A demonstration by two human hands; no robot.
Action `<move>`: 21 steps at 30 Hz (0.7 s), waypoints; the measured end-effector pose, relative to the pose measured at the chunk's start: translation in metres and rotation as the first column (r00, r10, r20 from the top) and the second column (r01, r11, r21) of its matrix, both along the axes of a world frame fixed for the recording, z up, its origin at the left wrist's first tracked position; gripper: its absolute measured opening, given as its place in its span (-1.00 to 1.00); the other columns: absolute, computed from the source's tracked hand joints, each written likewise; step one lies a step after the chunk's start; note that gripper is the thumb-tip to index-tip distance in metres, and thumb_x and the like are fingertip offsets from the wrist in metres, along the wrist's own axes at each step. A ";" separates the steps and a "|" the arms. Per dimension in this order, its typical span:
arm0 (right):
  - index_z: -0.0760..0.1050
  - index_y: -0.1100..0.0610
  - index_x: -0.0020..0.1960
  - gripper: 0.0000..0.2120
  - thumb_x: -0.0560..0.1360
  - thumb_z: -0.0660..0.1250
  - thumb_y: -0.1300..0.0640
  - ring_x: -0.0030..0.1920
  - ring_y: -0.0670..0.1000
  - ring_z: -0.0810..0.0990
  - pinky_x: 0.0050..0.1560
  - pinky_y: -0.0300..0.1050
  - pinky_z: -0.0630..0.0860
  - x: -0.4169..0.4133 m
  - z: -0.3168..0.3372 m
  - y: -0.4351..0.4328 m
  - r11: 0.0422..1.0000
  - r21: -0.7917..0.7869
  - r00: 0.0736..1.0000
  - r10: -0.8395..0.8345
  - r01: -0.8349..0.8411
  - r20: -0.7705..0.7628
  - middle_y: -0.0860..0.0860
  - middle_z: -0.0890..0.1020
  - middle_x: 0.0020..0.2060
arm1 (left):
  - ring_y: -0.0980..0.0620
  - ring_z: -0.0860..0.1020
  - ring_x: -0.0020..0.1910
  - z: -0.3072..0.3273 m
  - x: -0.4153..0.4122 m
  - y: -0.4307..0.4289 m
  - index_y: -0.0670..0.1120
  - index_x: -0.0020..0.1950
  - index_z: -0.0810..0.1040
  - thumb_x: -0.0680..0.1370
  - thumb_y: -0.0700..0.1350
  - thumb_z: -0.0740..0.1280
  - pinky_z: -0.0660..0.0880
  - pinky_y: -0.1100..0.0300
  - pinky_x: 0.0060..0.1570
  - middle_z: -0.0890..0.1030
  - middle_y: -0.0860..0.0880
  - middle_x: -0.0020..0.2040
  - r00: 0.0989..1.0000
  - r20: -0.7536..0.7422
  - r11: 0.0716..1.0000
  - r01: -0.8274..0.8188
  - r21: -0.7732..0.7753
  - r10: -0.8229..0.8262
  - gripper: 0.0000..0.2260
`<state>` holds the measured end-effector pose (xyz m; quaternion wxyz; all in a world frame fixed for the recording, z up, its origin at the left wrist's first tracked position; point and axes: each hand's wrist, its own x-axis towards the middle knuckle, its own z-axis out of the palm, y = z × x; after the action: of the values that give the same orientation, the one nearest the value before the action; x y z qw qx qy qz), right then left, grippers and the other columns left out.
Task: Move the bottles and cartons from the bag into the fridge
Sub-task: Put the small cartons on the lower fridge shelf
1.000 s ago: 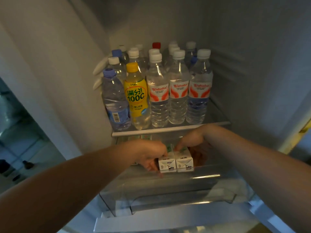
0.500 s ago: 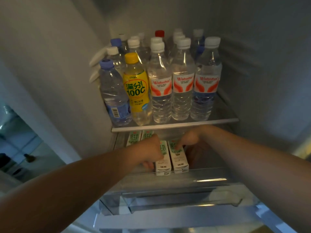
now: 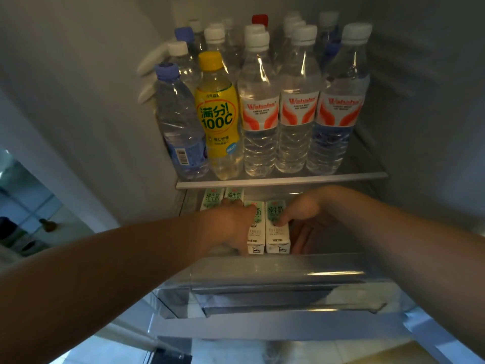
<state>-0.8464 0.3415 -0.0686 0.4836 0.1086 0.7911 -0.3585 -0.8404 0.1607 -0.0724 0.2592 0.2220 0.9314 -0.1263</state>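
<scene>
Inside an open fridge, dim light. Both arms reach in from the bottom corners of the frame to the space under the glass shelf (image 3: 280,181), centre of frame.

Left grip (image 3: 231,227): bare hand curled round the left carton (image 3: 256,244), thumb side on top, fingertips tucked under its left edge. Holding it.

Right grip (image 3: 304,214): thumb pressed on top of the right carton (image 3: 275,232), fingers (image 3: 299,240) down its right side. Holding it.

The two cartons are white-and-green milk boxes, touching side by side, long sides running into the fridge, just above the front lip of the clear drawer (image 3: 275,285). Cannot tell if they rest on a surface or are lifted.

Two more back cartons (image 3: 212,199) sit side by side behind and left of the left grip, directly below the shelf edge.

On the shelf, upper centre of frame, front row from left to right: blue-cap bottle (image 3: 178,122), yellow bottle (image 3: 217,114), three red-label water bottles (image 3: 299,109), all upright and packed close. More white-cap bottles behind them, plus one red cap (image 3: 259,19) at the top of the frame.

Tiled floor (image 3: 39,214) shows at left.
</scene>
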 end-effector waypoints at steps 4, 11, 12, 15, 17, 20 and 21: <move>0.48 0.23 0.20 -0.76 0.62 0.24 0.11 0.03 0.23 0.67 0.01 0.16 0.62 -0.005 -0.005 0.000 0.993 -0.053 0.992 -0.111 0.108 -0.056 0.23 0.66 0.04 | -0.24 0.19 0.47 -0.004 -0.007 -0.002 -0.03 0.57 0.08 0.45 0.16 0.45 0.30 -0.15 0.41 0.15 -0.14 0.52 0.998 -0.007 0.997 -0.058 0.048 0.058 -0.17; 0.45 0.19 0.14 -0.85 0.59 0.22 0.21 0.03 0.23 0.66 0.00 0.10 0.61 -0.012 -0.006 0.000 0.952 -0.182 0.950 -0.273 0.244 -0.155 0.18 0.65 0.04 | -0.25 0.21 0.47 -0.011 -0.021 -0.003 -0.09 0.57 0.08 0.53 0.06 0.40 0.30 -0.09 0.41 0.19 -0.16 0.52 0.981 -0.078 0.964 -0.157 0.215 0.177 -0.25; 0.44 0.18 0.15 -0.84 0.59 0.22 0.22 0.04 0.24 0.66 -0.01 0.10 0.61 -0.011 -0.006 0.001 0.951 -0.189 0.948 -0.277 0.246 -0.159 0.17 0.64 0.06 | -0.26 0.21 0.47 -0.012 -0.021 -0.003 -0.09 0.57 0.07 0.53 0.06 0.40 0.29 -0.09 0.40 0.19 -0.16 0.52 0.980 -0.084 0.962 -0.160 0.222 0.183 -0.26; 0.45 0.14 0.12 -0.87 0.59 0.23 0.23 0.05 0.21 0.66 -0.02 0.08 0.61 -0.010 -0.006 0.001 0.958 -0.176 0.951 -0.256 0.225 -0.173 0.11 0.66 0.02 | -0.25 0.20 0.48 -0.014 -0.021 -0.003 -0.07 0.57 0.08 0.53 0.06 0.40 0.31 -0.10 0.39 0.19 -0.16 0.52 0.979 -0.086 0.960 -0.162 0.229 0.185 -0.27; 0.46 0.12 0.09 -0.89 0.58 0.23 0.23 0.03 0.18 0.66 0.01 0.08 0.60 -0.009 -0.005 0.001 0.964 -0.159 0.953 -0.240 0.212 -0.186 0.09 0.68 -0.04 | -0.24 0.22 0.46 -0.014 -0.021 -0.003 -0.07 0.56 0.10 0.52 0.06 0.41 0.32 -0.09 0.37 0.21 -0.15 0.51 0.979 -0.088 0.959 -0.159 0.234 0.184 -0.27; 0.48 0.14 0.19 -0.80 0.58 0.25 0.21 -0.05 0.13 0.67 0.05 0.10 0.60 -0.008 -0.004 -0.001 0.979 -0.097 0.957 -0.195 0.178 -0.214 0.09 0.69 -0.06 | -0.22 0.27 0.43 -0.013 -0.024 -0.006 -0.07 0.56 0.12 0.50 0.10 0.42 0.34 -0.08 0.37 0.24 -0.15 0.49 0.981 -0.083 0.960 -0.150 0.238 0.174 -0.25; 0.48 0.15 0.24 -0.76 0.57 0.26 0.18 -0.06 0.12 0.66 0.04 0.09 0.61 -0.007 -0.002 -0.002 0.986 -0.059 0.960 -0.167 0.157 -0.225 0.10 0.68 -0.04 | -0.21 0.27 0.43 -0.011 -0.024 -0.007 -0.06 0.56 0.11 0.49 0.12 0.42 0.34 -0.08 0.38 0.24 -0.15 0.50 0.983 -0.076 0.961 -0.146 0.233 0.168 -0.23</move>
<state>-0.8537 0.3398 -0.0707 0.3604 0.1212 0.8225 -0.4229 -0.8642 0.1542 -0.0839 0.1966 0.1692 0.9657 -0.0087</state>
